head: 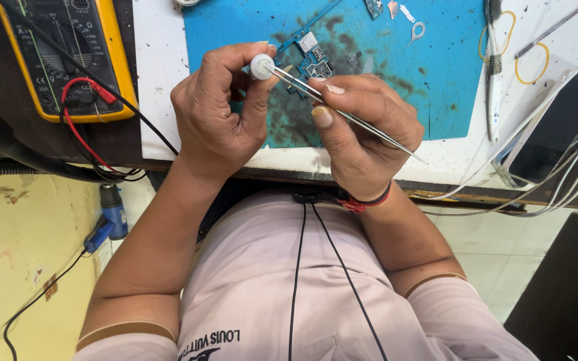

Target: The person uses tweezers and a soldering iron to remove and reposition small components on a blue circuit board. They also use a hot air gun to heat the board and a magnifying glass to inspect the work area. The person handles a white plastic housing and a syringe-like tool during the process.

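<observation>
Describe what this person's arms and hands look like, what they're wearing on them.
Both hands are bare, no gloves. The right hand has a red and black thread band around the wrist; the left hand has nothing on its wrist. The forearms are bare. Short pale pink sleeves with tan ribbed cuffs end above the elbows. Fingernails are short and unpainted.

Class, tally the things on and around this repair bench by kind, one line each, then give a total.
Yellow multimeter: 1
Blue work mat: 1
Circuit board: 1
Tweezers: 1
Small white round part: 1
Dark phone: 1
Total: 6
</observation>
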